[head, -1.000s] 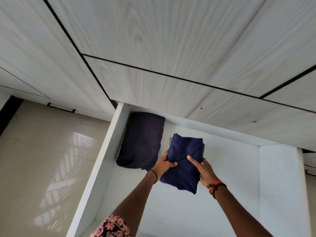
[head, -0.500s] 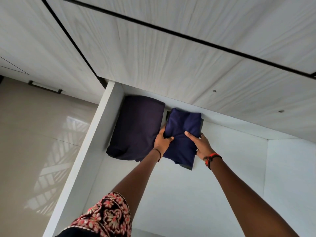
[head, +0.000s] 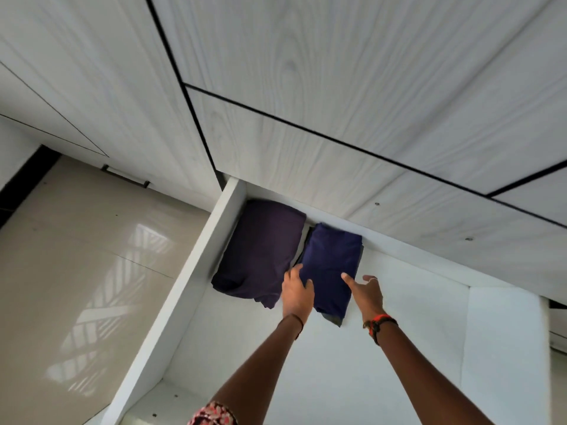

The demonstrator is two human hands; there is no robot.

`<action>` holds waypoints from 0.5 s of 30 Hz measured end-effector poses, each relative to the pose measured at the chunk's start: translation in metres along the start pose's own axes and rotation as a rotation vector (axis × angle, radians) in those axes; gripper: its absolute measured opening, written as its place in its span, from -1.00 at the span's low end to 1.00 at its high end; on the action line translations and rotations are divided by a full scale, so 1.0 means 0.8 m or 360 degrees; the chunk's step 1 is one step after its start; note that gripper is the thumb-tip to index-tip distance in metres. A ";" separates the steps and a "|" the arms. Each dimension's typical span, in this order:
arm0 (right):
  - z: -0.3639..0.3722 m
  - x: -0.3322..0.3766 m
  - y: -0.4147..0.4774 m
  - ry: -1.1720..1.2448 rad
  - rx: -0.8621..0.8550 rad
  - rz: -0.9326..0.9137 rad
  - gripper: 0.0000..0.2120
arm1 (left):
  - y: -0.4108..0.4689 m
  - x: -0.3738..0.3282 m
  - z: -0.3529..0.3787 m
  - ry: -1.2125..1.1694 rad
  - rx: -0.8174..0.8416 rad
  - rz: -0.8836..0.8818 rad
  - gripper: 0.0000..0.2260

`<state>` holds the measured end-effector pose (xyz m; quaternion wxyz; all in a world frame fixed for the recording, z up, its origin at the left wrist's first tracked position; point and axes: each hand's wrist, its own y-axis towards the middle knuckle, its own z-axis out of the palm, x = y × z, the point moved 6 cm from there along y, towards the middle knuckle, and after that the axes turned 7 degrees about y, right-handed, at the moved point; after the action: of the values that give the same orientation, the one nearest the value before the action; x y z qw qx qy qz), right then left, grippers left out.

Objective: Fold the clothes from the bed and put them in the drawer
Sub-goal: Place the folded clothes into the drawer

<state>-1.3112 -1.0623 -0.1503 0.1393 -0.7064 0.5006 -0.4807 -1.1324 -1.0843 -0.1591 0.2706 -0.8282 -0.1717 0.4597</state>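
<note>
Hands reaching into white drawer (head: pixel 196 265), left hand (head: pixel 297 294) lying loosely on blue fold (head: pixel 329 265), right hand (head: pixel 366 291) hovering open beside it, purple fold (head: pixel 260 253) sitting alongside.

**Two folded garments at the back of the open drawer**

The drawer (head: pixel 196 289) stands pulled out from the wardrobe front (head: pixel 337 87), which rises behind and above it. Two folded garments lie on the drawer floor against the back. The larger folded garment (head: pixel 260 250) sits in the back left corner, beside the left wall. The smaller folded garment (head: pixel 329 265) lies just to its right, nearly touching it. The left hand (head: pixel 297 294) rests at the near left edge of the smaller garment, between the two. The right hand (head: pixel 366 294) is at its near right edge. The tiled floor (head: pixel 76 256) lies left of the drawer.
</note>
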 end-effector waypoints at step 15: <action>0.020 -0.021 -0.270 -0.0016 0.0482 -0.0278 -0.74 | -0.269 0.053 -0.143 -0.0525 -0.0489 -0.0111 -0.78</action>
<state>-1.1752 -0.9534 -0.0210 0.2043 -0.7204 0.3586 -0.5574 -1.0206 -0.9234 -0.0077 0.1252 -0.7669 -0.3100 0.5477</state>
